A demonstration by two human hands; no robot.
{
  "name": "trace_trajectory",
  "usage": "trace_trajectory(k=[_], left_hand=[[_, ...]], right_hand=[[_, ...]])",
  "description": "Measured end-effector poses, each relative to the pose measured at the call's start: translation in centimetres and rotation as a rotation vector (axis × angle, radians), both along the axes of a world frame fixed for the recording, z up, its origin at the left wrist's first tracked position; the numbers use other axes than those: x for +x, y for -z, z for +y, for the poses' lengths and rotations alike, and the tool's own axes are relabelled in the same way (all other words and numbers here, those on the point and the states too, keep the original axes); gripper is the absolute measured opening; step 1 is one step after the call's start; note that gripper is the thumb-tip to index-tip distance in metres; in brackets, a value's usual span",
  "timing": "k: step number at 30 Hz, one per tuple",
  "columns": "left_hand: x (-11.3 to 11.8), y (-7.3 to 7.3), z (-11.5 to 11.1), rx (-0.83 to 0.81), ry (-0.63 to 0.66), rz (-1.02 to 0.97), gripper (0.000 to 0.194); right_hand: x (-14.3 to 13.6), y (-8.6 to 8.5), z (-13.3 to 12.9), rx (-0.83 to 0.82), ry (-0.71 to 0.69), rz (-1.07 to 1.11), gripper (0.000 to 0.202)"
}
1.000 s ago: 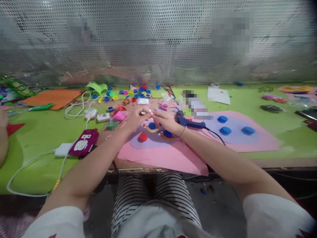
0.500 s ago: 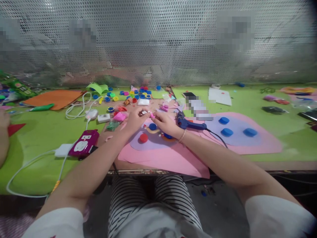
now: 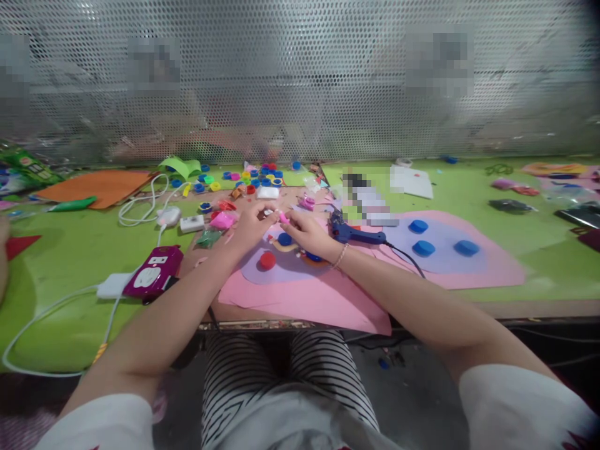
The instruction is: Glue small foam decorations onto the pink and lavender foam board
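Observation:
My left hand (image 3: pixel 254 228) and my right hand (image 3: pixel 310 236) meet over the lilac and pink sheets, fingertips almost touching. Between the right fingertips is a small bright pink piece (image 3: pixel 284 217), soft-looking like modelling clay. The left fingers pinch a small white piece (image 3: pixel 268 213), partly hidden by them. Just below the hands, a blue bottle cap (image 3: pixel 284 239) and a red bottle cap (image 3: pixel 267 260) sit on the lilac paper (image 3: pixel 255 272), with a cream-coloured curved strip beside the blue one. Another blue cap (image 3: pixel 313 256) is partly covered by my right hand.
A blue glue gun (image 3: pixel 359 234) lies right of my hands, its black cord trailing rightward. Further right, blue caps (image 3: pixel 424 248) rest on a second lilac-and-pink sheet. Left are a magenta device (image 3: pixel 154 273) with white cables and a pink packet (image 3: pixel 224 220). Loose caps (image 3: pixel 272 175) lie behind.
The whole view has shifted slightly, so things appear a little further left. Both hands stay together at the pink piece, with only slight finger movement.

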State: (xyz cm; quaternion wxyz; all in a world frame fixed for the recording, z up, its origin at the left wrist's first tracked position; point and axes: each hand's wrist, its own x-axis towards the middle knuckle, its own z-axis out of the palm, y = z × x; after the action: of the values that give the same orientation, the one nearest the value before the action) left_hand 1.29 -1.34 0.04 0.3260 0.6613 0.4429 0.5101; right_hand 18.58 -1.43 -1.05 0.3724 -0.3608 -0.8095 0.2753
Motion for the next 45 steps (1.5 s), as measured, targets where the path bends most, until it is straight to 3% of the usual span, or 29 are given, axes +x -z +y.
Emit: trace_trajectory(k=[7,13,19,28,39,43,45], left_hand=[[0.4,-0.1,-0.1,-0.225,0.192,-0.382,0.024],[0.4,0.4,0.0,-0.265,0.24,-0.264,0.026],[0.3,0.4,0.0,-0.316,0.344,-0.392,0.024],[0.4,-0.1,-0.4,-0.348,0.379,-0.432,0.018],[0.3,-0.3,-0.5,-0.405,0.407,-0.513,0.023],[0.1,-0.8,-0.7,-0.456,0.432,-0.566,0.028],[0.1,-1.1,-0.7,-0.49,0.407,-0.609,0.021]], right_hand=[[-0.1,-0.3,-0.2,0.025,0.034,0.009,0.022],[0.0,0.3,0.1,0.026,0.052,-0.003,0.019],[-0.1,0.0,0.0,-0.002,-0.026,0.051,0.022],[0.3,-0.9,-0.3,-0.22,-0.202,0.149,0.038],[0.3,-0.5,0.0,-0.153,-0.223,0.158,0.039],[0.3,-0.7,-0.1,-0.184,-0.18,0.192,0.038],[0.4,-0.8,-0.2,-0.205,-0.144,0.242,0.038]])
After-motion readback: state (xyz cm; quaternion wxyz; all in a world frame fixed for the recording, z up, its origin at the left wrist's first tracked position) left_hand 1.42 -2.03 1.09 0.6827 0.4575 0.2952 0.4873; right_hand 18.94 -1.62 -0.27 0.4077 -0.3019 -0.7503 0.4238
